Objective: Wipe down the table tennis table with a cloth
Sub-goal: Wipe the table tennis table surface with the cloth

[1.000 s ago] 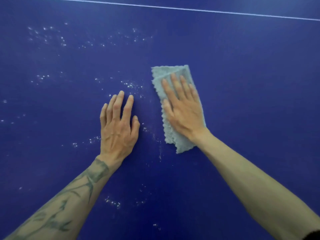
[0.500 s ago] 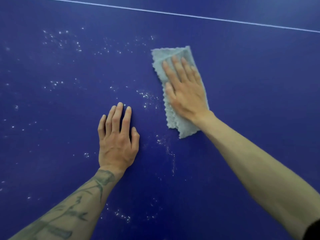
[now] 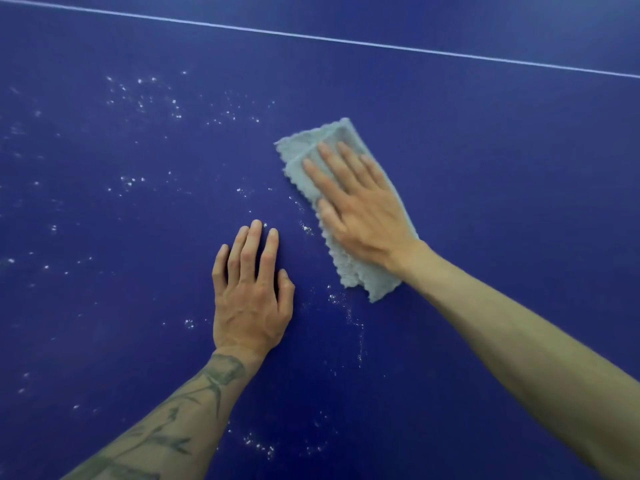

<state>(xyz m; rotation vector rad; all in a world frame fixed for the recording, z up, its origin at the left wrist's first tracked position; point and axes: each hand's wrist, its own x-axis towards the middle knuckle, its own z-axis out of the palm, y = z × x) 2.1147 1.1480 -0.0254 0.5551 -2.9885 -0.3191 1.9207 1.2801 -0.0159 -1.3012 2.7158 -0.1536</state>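
Your right hand [image 3: 360, 209] lay flat on the folded cloth [image 3: 301, 147], fingers straight and spread, pressing it to the blue worktop [image 3: 485, 168]; nothing was gripped. Your left hand [image 3: 251, 299] rested open, palm down, on the bare surface just beside the cloth, apparently bracing you.

- Cloth sat mid-worktop, well short of the white line [image 3: 346, 39]; long edge angled, far end pointing up and to the left.
- Right hand blurred, so you looked to be in mid-stroke.
- White specks [image 3: 145, 98] were scattered across the left side; more lay along the cloth's near edge [image 3: 306, 228].

Step in hand, as I read it: wiping, with much left to do. The right side looked clean, the left plainly did not. The next stroke would want to sweep left through the specks with even, flat pressure, and your left hand would have to move clear first.

Against a second ago, the cloth lay farther forward of your left hand. Against half a second ago, its far end had swung left. Your left hand kept its flat pose.
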